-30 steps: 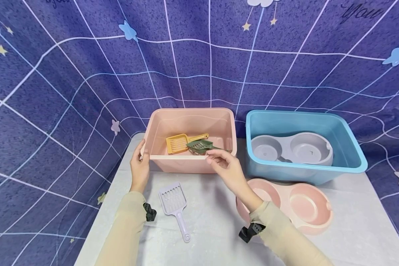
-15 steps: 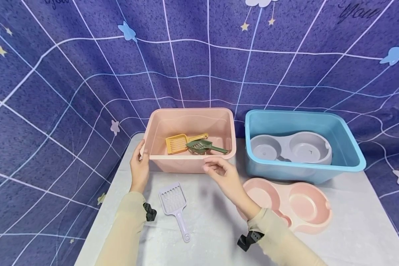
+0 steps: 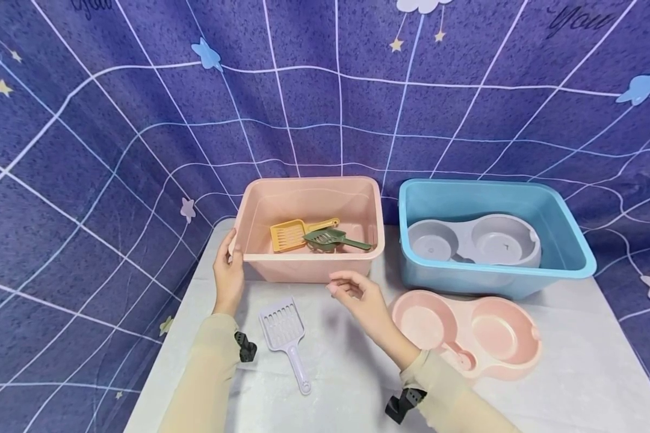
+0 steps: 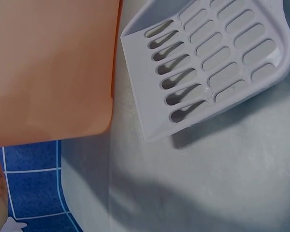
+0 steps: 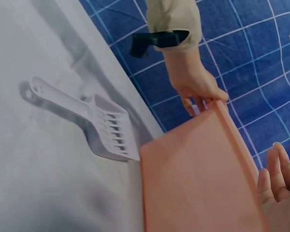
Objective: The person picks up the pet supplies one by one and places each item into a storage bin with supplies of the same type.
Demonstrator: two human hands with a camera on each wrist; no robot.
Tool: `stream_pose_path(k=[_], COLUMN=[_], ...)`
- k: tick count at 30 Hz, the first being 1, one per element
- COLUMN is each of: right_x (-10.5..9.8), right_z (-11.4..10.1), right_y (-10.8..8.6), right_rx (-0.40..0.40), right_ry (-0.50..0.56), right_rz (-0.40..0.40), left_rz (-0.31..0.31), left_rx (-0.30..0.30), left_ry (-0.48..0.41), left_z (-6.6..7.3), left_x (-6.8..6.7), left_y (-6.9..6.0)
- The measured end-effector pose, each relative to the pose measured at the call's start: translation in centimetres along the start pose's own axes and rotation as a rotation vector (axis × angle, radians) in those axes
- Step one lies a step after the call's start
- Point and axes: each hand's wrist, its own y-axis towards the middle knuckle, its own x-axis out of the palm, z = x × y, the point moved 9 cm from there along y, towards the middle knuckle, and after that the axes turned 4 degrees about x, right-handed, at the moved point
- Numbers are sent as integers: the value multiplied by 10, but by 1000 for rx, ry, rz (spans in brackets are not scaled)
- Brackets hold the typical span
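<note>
A pink plastic bin [image 3: 303,272] stands near the back of the table, holding a yellow litter scoop [image 3: 288,236] and a dark green litter scoop [image 3: 325,239] that overlap. At the bin's front left corner, my left hand [image 3: 229,282] grips the rim; the right wrist view shows the fingers of this left hand [image 5: 195,82] bent at the corner. My right hand [image 3: 363,302] hovers before the bin's front wall, fingers loosely bent and holding nothing. Between my forearms a lavender litter scoop [image 3: 283,328] lies on the table, its slotted end towards the bin.
On the right stands a blue bin [image 3: 493,281] with a grey double bowl [image 3: 468,233] inside. A pink double bowl [image 3: 464,328] lies before it, close to my right forearm. Purple-blue curtain fabric [image 3: 314,144] rises behind the table and along its left side.
My right hand has come away from the green scoop's handle and bin rim, back towards me and down. The green scoop's handle now shows fully. My left hand stays at the corner.
</note>
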Motion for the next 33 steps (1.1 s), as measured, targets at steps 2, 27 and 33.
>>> stream_pose_path(k=[2,27,33], right_x=[3,29,37], right_z=[6,63,74], right_y=[-2,-23,-27], right_rx=[4,187,202], right_ry=[12,90,83], right_rz=[-6,-35,-63], left_rz=[1,25,58], left_rx=[-4,-48,-39], left_ry=[3,-90,-117], left_z=[-1,-13,-37], left_x=[0,-6,-5], left_y=[0,4,11])
